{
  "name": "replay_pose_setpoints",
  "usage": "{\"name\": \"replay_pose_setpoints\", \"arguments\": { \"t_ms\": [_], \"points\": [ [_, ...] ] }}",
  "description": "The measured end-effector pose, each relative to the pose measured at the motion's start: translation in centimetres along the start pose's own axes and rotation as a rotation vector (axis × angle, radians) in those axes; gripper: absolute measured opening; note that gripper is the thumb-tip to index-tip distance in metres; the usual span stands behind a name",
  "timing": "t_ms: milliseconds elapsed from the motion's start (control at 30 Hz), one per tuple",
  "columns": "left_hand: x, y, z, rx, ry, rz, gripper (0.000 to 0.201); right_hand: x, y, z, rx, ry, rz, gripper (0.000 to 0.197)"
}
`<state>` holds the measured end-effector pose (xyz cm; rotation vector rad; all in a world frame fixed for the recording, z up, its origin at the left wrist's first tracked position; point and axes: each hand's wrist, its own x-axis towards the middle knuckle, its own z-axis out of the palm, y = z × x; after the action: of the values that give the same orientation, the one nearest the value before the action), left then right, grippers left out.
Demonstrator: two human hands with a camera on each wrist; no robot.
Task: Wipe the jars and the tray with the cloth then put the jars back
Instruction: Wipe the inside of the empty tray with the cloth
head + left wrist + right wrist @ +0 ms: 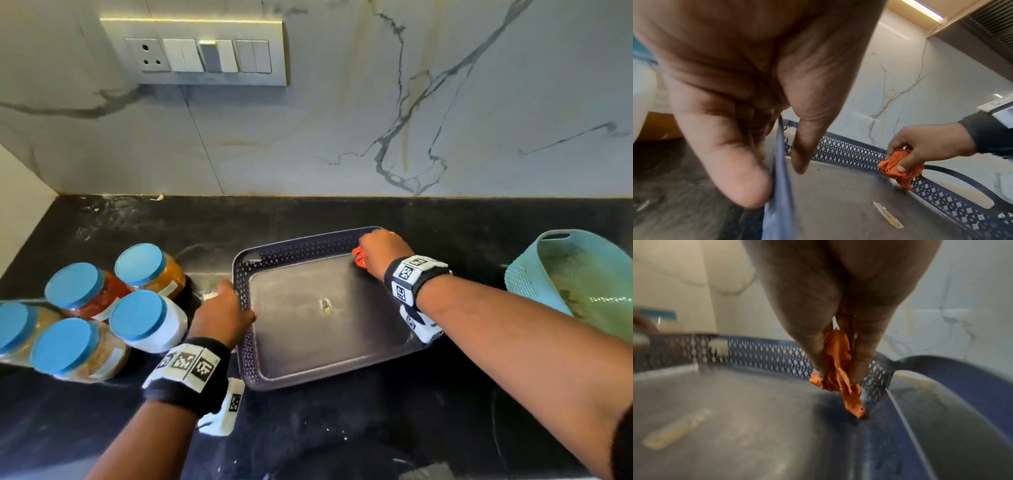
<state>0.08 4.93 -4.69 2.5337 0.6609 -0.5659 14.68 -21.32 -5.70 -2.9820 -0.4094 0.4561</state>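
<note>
A dark blue tray (pixel 260 363) with perforated walls sits mid-counter, holding no jars. My left hand (pixel 222 315) grips its left rim (pixel 780 162), thumb inside and fingers outside. My right hand (pixel 380 250) clutches a bunched orange cloth (pixel 359 257) at the tray's far right corner; the cloth (pixel 840 379) hangs from my fingers and its tip touches the tray floor beside the wall (pixel 766 352). Several blue-lidded jars (pixel 137 322) stand clustered on the counter left of the tray. A small pale scrap (pixel 325 306) lies in the middle of the tray floor.
A teal colander (pixel 575 284) lies tilted on the counter at the right. The black counter (pixel 342 428) runs to a marble backsplash with a switch panel (pixel 202 51). White specks dot the counter.
</note>
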Motion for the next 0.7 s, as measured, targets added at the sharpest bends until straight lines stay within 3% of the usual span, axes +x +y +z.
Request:
{"name": "replay_pose_setpoints", "arguments": {
  "t_ms": [133, 267, 333, 433, 567, 633, 700],
  "points": [
    [0.4, -0.5, 0.6, -0.001, -0.051, 0.058, 0.04, 2.0, -0.4, 1.3, -0.179, -0.087, 0.074, 0.032],
    [1.0, -1.1, 1.3, -0.037, -0.058, 0.081, 0.033, 2.1, -4.4, 2.4, -0.047, -0.058, 0.135, 0.031],
    [1.0, -1.0, 1.7, -0.057, -0.046, 0.085, 0.033, 1.0, -8.6, 3.5, 0.023, -0.089, 0.04, 0.03],
    [0.7, -1.0, 2.0, -0.078, -0.016, 0.105, 0.029, -1.2, -14.5, 4.9, 0.066, -0.224, -0.269, 0.024],
    [0.5, -1.6, 2.1, -0.066, -0.028, 0.119, 0.029, -3.3, -14.9, 4.7, -0.132, -0.425, -0.65, 0.02],
    [0.4, -1.7, 2.0, -0.086, -0.035, 0.124, 0.033, -3.1, -11.8, 3.7, -0.259, -0.542, -0.642, 0.019],
    [0.4, -1.5, 1.9, -0.111, -0.041, 0.135, 0.035, -2.4, -8.0, 2.1, -0.339, -0.596, -0.509, 0.022]
  ]
}}
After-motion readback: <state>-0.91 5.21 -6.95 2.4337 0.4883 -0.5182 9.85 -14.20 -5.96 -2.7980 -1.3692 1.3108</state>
